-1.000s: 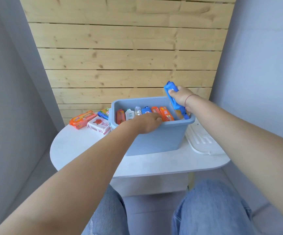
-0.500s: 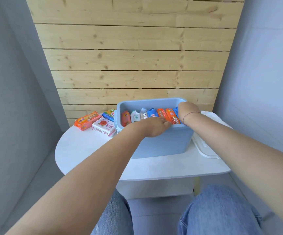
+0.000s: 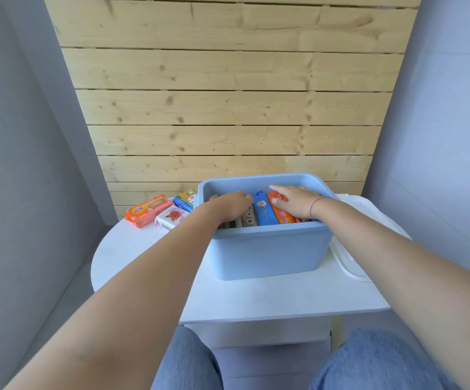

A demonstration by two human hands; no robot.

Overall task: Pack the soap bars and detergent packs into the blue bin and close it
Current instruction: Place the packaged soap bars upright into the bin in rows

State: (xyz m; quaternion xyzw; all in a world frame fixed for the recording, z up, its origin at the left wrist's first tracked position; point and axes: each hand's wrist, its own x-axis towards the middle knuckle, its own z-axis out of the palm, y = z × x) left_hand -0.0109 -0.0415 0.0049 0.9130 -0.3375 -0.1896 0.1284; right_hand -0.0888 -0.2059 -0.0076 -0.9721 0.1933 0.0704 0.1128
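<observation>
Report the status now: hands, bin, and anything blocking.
Left hand and right hand both inside blue bin, pressing on packs. Three packs remain outside, on table. White lid beside bin, not on.

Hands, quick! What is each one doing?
Left hand: inside the blue bin, fingers curled; grip unclear.
Right hand: open, flat on the packs.

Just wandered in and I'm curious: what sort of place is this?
Probably a small staged corner indoors, not a real laundry room: a little white table pushed against a pine-plank wall between plain grey walls, holding only a blue bin and packaged soaps.
</observation>
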